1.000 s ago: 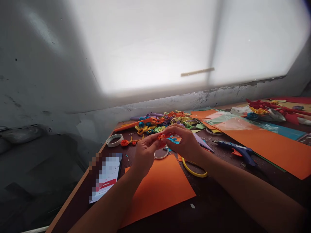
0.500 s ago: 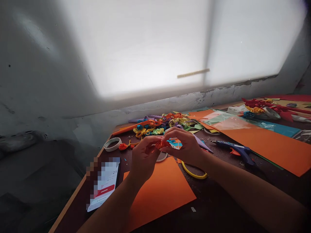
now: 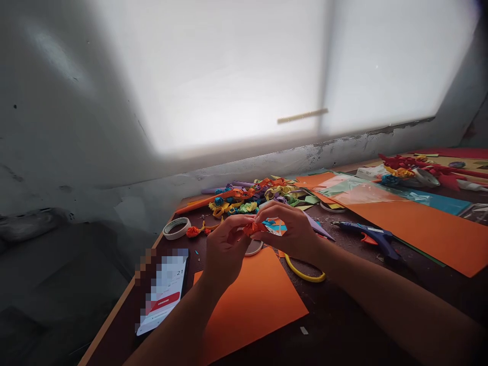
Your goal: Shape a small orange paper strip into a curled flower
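Observation:
An orange paper flower (image 3: 254, 230) is pinched between the fingertips of both my hands, above the table. My left hand (image 3: 226, 249) grips it from the left with the fingers curled. My right hand (image 3: 292, 229) holds its other side between thumb and fingers. The fingers cover part of the flower. Below my hands lies an orange paper sheet (image 3: 255, 300), partly under my left forearm. A yellow handle (image 3: 308, 277), perhaps of scissors, rests just under my right wrist.
At left lie a phone (image 3: 165, 295) and a tape roll (image 3: 176, 228). Behind my hands spreads a heap of coloured paper strips and flowers (image 3: 278, 192). A blue glue gun (image 3: 368, 236) lies at right beside large orange sheets (image 3: 423, 229). A wall (image 3: 229, 168) closes the far side.
My hands stay almost in place, with only slight finger movement on the orange paper flower. More of the flower shows between the fingertips now.

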Demonstrator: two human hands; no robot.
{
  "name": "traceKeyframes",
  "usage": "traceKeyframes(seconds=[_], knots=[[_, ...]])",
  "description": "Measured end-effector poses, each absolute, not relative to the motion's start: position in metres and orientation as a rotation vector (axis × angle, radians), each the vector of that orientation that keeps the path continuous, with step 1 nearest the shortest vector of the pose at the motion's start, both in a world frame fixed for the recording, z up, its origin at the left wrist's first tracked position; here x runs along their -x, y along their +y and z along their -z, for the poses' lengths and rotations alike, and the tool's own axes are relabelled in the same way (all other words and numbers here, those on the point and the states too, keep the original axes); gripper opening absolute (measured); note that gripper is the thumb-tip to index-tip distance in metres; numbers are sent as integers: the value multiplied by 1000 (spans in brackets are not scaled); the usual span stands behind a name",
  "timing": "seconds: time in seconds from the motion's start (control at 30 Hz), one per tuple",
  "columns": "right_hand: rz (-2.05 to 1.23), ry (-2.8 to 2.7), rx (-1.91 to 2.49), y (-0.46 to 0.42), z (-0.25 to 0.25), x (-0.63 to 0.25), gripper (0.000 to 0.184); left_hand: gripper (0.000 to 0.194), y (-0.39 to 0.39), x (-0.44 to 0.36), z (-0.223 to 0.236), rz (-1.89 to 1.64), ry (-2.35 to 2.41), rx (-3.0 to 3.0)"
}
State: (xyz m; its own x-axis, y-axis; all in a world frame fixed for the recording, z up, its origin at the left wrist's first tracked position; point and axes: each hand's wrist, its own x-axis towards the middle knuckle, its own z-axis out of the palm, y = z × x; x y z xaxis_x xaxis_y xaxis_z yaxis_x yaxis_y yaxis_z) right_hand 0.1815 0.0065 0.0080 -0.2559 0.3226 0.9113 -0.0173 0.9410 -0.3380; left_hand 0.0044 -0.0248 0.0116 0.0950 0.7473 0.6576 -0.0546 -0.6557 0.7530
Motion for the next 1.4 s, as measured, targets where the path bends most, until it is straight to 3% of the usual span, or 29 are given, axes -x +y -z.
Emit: traceKeyframes(seconds=[0.4,1.17,1.27,1.33,1.4], knots=[[-223,-1938,261,6,-13,-187,7,13,-26,-4,-13,-1584,831,-1750],[-87,-1994,753,0,-8,-175,12,4,-15,4,-7,-1428,1101,-1883],[-112,-1989,788,-1,-11,-177,13,11,-15,2,-6,-1414,1068,-1836],[-103,-1998,777,-1,-13,-180,4,17,-14,2,-5,-1405,1042,-1785],[1,-2006,731,-1,-13,-182,14,19,-13,1,-5,-1409,1036,-1735]])
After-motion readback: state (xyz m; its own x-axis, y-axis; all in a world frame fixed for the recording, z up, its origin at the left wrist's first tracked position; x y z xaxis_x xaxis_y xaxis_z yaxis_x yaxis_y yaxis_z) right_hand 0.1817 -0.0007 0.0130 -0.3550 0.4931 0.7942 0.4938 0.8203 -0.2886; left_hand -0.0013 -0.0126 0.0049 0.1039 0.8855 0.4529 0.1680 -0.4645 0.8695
